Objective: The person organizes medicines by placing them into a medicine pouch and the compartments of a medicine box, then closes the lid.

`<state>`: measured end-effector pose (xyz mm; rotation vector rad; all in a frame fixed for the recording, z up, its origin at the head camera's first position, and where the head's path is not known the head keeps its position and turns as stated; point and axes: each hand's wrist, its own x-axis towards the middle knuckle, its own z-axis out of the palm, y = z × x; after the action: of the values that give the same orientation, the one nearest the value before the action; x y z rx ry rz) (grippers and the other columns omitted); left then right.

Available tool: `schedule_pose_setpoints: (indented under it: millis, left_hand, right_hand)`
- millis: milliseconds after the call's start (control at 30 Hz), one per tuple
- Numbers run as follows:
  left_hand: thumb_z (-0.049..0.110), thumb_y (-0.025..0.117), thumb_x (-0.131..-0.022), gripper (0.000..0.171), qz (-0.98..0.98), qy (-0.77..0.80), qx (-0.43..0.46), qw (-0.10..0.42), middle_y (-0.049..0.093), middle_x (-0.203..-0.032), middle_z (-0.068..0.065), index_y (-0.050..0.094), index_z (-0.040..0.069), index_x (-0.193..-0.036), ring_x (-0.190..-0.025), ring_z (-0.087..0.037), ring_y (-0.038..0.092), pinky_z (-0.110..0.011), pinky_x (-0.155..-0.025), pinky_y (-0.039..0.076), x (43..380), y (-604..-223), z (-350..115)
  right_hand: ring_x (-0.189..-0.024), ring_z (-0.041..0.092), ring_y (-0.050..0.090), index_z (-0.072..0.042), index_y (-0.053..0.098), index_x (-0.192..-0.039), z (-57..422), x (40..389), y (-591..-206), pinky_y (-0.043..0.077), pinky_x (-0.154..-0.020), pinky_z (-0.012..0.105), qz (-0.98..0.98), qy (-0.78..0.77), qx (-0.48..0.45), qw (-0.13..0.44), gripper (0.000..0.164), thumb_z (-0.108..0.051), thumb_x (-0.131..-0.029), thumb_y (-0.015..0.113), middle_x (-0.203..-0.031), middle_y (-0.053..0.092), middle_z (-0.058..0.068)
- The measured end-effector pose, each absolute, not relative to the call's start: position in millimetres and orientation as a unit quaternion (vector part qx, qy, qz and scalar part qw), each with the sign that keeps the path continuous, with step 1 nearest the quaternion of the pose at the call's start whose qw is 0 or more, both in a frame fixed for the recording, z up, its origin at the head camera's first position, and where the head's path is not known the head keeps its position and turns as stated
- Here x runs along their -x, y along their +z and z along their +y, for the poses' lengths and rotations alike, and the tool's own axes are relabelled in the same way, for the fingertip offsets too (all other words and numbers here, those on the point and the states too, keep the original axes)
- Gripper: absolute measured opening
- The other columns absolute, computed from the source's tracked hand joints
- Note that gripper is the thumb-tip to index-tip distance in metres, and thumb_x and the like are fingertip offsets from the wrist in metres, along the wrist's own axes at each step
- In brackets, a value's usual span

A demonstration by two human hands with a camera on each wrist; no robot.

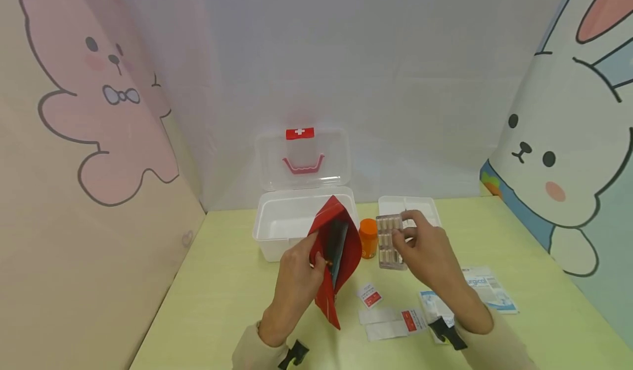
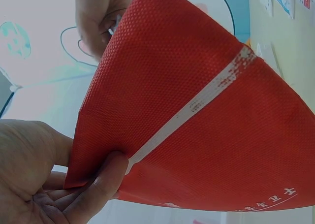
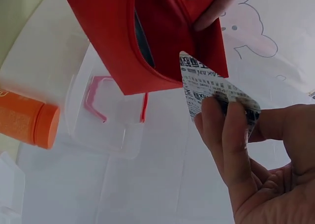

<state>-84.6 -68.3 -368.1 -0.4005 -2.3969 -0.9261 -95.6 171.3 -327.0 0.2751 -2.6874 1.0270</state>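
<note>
In the head view my left hand (image 1: 299, 271) grips the edge of a red zippered pouch (image 1: 352, 257), its mouth spread apart toward me. A bluish flat item (image 1: 337, 249) shows inside. My right hand (image 1: 427, 249) pinches a blister pack of capsules (image 1: 386, 241) between thumb and fingers, just right of the pouch. The right wrist view shows the printed foil back of the blister pack (image 3: 216, 86) close by the pouch's opening. Seen from the left wrist, the pouch (image 2: 197, 120) has a pale stripe, with my left thumb and fingers (image 2: 106, 179) clasping its corner.
Behind the pouch stands a white first-aid box (image 1: 282, 216), its clear lid (image 1: 301, 158) raised. An orange bottle (image 1: 368, 238) stands between pouch and blister pack, near a white tray (image 1: 422, 208). Small packets (image 1: 370, 296), white strips (image 1: 386, 326) and surgical packages (image 1: 489, 290) lie in front.
</note>
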Motion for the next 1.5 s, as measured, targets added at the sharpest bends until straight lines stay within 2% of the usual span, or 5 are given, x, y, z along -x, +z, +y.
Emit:
schedule_pose_setpoints:
  millis: [133,300,800,1100,1500]
  left_hand:
    - [-0.003,0.065,-0.084,0.034,-0.889,-0.344,0.148,0.263,0.073,-0.106,-0.009,0.066,0.006,-0.117,-0.091,-0.021,0.072,-0.034,-0.079,0.06,84,-367,-67]
    - [-0.003,0.066,-0.084,0.036,-0.889,-0.351,0.148,0.253,0.073,-0.108,-0.01,0.065,0.005,-0.119,-0.092,-0.022,0.072,-0.035,-0.08,0.06,84,-366,-64]
    - [-0.005,0.066,-0.083,0.041,-0.878,-0.362,0.173,0.259,0.073,-0.111,-0.01,0.064,0.004,-0.123,-0.096,-0.02,0.072,-0.032,-0.078,0.06,85,-366,-48]
    - [-0.006,0.065,-0.082,0.04,-0.879,-0.351,0.179,0.268,0.073,-0.11,-0.01,0.065,0.003,-0.121,-0.095,-0.019,0.071,-0.032,-0.078,0.059,85,-365,-45]
    - [-0.004,0.066,-0.082,0.036,-0.879,-0.343,0.178,0.279,0.073,-0.107,-0.01,0.066,0.003,-0.117,-0.095,-0.022,0.071,-0.036,-0.08,0.059,84,-365,-43]
  right_hand:
    - [-0.049,0.009,0.049,-0.008,0.048,-0.137,159,94,-328,0.042,-0.045,0.022,-0.917,0.355,-0.125,0.136,0.044,-0.012,-0.094,0.058,-0.089,0.076,0.012]
    - [-0.045,0.005,0.042,-0.01,0.057,-0.128,145,94,-331,0.038,-0.043,0.022,-0.909,0.362,-0.146,0.147,0.037,-0.01,-0.091,0.06,-0.079,0.075,0.005]
    - [-0.061,0.014,0.065,-0.003,0.062,-0.115,115,107,-343,0.047,-0.052,0.023,-0.906,0.359,-0.157,0.158,0.029,-0.007,-0.086,0.066,-0.077,0.074,0.009]
    - [-0.049,0.013,0.048,-0.001,0.057,-0.1,101,113,-351,0.038,-0.046,0.025,-0.917,0.332,-0.151,0.159,0.019,-0.005,-0.084,0.066,-0.058,0.056,0.005]
    - [-0.052,0.017,0.053,0.0,0.055,-0.106,84,118,-369,0.047,-0.049,0.028,-0.92,0.33,-0.143,0.154,0.025,-0.009,-0.086,0.067,-0.06,0.055,0.006]
